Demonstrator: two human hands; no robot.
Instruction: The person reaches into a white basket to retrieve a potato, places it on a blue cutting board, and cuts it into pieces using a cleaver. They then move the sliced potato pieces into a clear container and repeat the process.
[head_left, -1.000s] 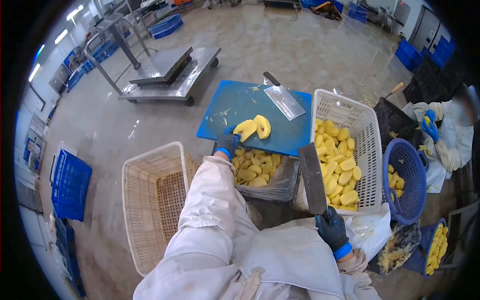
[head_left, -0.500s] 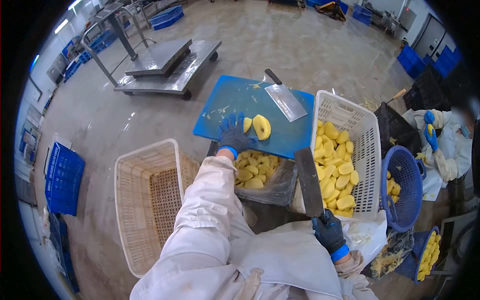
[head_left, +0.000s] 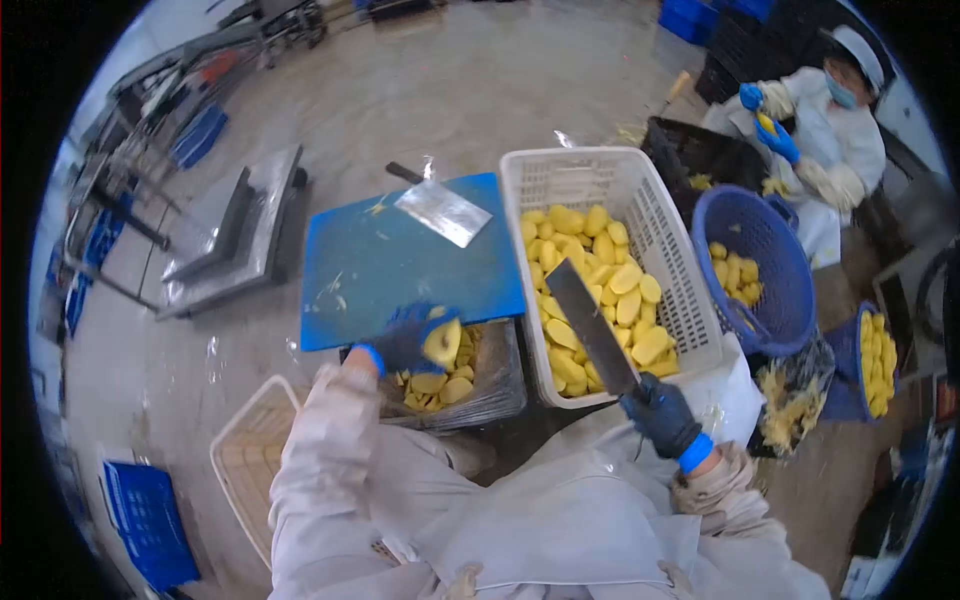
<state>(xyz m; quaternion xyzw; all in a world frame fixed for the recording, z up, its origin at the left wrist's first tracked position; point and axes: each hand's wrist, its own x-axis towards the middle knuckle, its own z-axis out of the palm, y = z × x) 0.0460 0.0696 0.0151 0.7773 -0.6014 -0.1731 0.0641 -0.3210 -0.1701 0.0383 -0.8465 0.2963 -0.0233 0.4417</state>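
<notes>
My left hand (head_left: 405,342), in a dark blue glove, is blurred at the near edge of the blue cutting board (head_left: 410,265). Against its fingers is a cut potato (head_left: 441,343) with a dark spot; the hand seems closed on it. Directly below lies a plastic-lined bin (head_left: 500,375) of potato pieces (head_left: 440,385). My right hand (head_left: 662,415), gloved too, grips the handle of a cleaver (head_left: 590,325), its blade slanting up over the white crate (head_left: 680,290) of peeled potatoes (head_left: 600,270). A second cleaver (head_left: 445,210) lies flat on the board's far side.
An empty-looking white crate (head_left: 245,440) stands at lower left, a platform scale (head_left: 235,240) beyond it. To the right are a purple basket (head_left: 790,270) with potatoes and a black crate (head_left: 690,150). A co-worker (head_left: 835,140) in white holds a potato there.
My view has turned right. The cut potatoes have left the board's surface; one is now at my left hand over the bin. The cleaver stays in my right hand.
</notes>
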